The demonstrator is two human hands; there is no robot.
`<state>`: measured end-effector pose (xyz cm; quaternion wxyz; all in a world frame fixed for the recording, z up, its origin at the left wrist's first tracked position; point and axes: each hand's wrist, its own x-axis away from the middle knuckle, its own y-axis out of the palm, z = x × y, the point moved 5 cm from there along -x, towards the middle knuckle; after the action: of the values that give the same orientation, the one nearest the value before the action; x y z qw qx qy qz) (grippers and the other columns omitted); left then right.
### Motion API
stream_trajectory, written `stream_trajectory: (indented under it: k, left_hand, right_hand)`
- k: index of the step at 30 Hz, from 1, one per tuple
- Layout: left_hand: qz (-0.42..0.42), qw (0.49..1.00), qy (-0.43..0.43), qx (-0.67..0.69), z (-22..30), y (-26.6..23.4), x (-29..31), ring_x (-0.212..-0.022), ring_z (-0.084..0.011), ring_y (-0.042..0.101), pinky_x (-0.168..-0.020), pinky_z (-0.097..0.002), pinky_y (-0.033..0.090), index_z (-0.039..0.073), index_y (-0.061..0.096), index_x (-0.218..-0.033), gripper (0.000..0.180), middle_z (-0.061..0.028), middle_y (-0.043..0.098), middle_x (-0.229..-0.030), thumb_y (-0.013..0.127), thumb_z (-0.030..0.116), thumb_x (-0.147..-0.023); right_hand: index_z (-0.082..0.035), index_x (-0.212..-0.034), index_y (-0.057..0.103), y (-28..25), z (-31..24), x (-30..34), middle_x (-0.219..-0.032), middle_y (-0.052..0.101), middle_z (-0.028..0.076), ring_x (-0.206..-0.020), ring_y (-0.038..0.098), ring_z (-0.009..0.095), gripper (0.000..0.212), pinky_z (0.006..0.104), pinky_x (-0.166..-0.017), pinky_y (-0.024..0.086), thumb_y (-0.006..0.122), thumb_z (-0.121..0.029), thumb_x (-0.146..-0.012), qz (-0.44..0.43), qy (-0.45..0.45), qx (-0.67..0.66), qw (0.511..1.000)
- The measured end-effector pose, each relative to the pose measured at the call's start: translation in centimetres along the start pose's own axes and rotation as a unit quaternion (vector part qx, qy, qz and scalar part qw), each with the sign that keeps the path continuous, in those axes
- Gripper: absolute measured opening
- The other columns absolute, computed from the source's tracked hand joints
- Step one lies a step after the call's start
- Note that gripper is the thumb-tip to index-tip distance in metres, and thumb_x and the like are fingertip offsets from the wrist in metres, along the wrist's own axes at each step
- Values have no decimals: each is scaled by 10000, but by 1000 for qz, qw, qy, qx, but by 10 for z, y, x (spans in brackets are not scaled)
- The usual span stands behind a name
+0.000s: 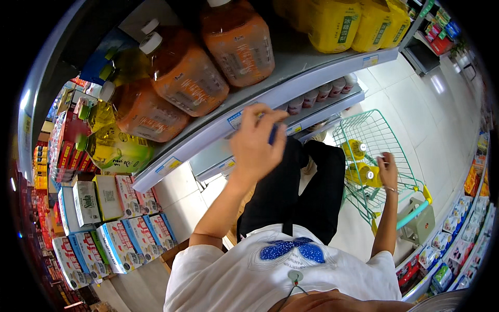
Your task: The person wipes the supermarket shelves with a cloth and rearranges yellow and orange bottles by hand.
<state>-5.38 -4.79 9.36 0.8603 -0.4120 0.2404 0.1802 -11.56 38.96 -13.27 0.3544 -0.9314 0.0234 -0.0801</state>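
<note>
My left hand (255, 143) is raised in front of the shelf's price-label edge, its fingers curled round a small dark blue object (273, 134) that they mostly hide. Large orange drink bottles (189, 83) with white caps stand on the shelf just beyond it. On my right, my right hand (388, 169) reaches over a green wire shopping cart (387, 125), fingers bent together. A small white bit shows at its fingertips, too small to name. Inside the cart, below that hand, lie several yellow bottles (355, 150) with white tops.
Yellow-wrapped packs (335, 26) fill the shelf's far right end. Cups (323, 92) line the lower shelf. Green-capped yellow bottles (117, 148) stand at the left, above stacked drink cartons (125, 244). Another stocked shelf (442, 249) curves along the right. Pale tiled floor (410, 99) surrounds the cart.
</note>
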Motion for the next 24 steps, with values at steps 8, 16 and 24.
stream_trajectory:
  k: [8, 16, 24]
  left_hand:
    - [-181, 953, 35, 240, 50, 32, 6, -987, -274, 606, -874, -360, 483, 69, 688, -1050, 289, -143, 533, -1220, 721, 147, -774]
    - [96, 975, 125, -155, -64, -52, -7, -931, -306, 608, -798, -382, 479, 51, 694, -946, 178, -123, 644, -1041, 699, 45, -768]
    - [106, 941, 145, -287, -71, -34, -7, -718, -235, 587, -612, -339, 426, 108, 678, -847, 58, -39, 641, -834, 654, 129, -798]
  right_hand:
    - [-43, -1432, 346, 108, -215, 107, -1311, 508, 101, -1195, 514, 192, 804, 357, -1015, 422, 796, -130, -771, -307, -147, -318, 885]
    - [-19, -1420, 320, 21, -399, 21, -1259, 496, 268, -1140, 538, 374, 788, 417, -940, 474, 730, -344, -831, 97, -437, -79, 891]
    - [-43, -1283, 552, 122, -429, -94, -1220, 600, 220, -1139, 559, 391, 451, 449, -935, 483, 581, -235, -875, -19, -412, 244, 878]
